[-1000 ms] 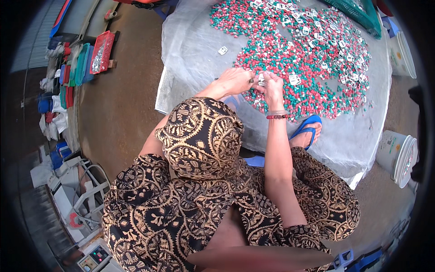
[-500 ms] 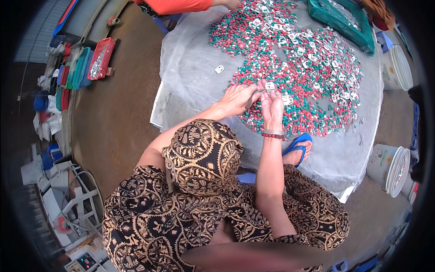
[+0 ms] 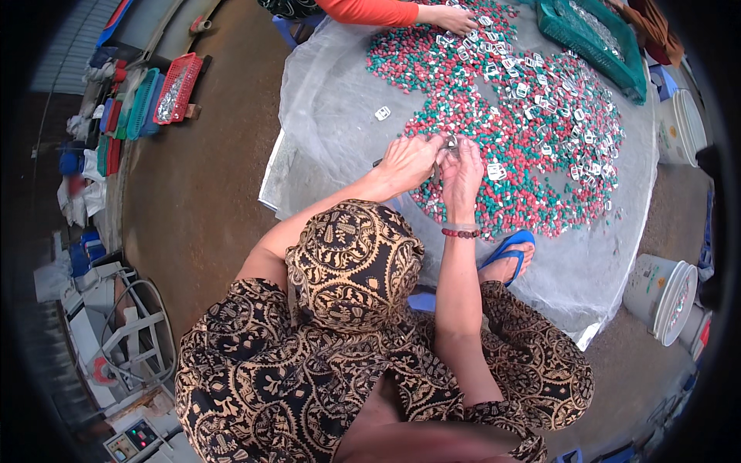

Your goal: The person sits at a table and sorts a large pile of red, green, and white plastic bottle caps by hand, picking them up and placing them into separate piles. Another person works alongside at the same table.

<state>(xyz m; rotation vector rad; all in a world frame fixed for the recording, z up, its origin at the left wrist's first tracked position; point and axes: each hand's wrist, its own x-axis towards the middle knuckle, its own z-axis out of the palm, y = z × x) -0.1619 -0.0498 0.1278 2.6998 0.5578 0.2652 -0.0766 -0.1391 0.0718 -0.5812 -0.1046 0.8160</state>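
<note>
The left hand (image 3: 407, 163) is curled, fingers together, clamped on a dark slim tool (image 3: 377, 163) whose end pokes out toward the left edge of the table (image 3: 309, 174); its other end is hidden. The right hand (image 3: 463, 171) is beside it, fingertips nearly meeting the left's, pinching a small pale piece (image 3: 452, 143). The fingers hide much of this piece, which is above the near part of a heap of red, green and white pellets (image 3: 451, 108). A white frame (image 3: 495, 170) lies on the heap just right of the right hand; another, the lone frame (image 3: 383, 113), lies on bare sheet toward the left edge. A green basket (image 3: 634, 73) stands at the far right corner. At the far edge, a co-worker's hand (image 3: 457, 19) reaches into the pellets. A foot in a blue sandal (image 3: 508, 256) rests near the near edge.
</note>
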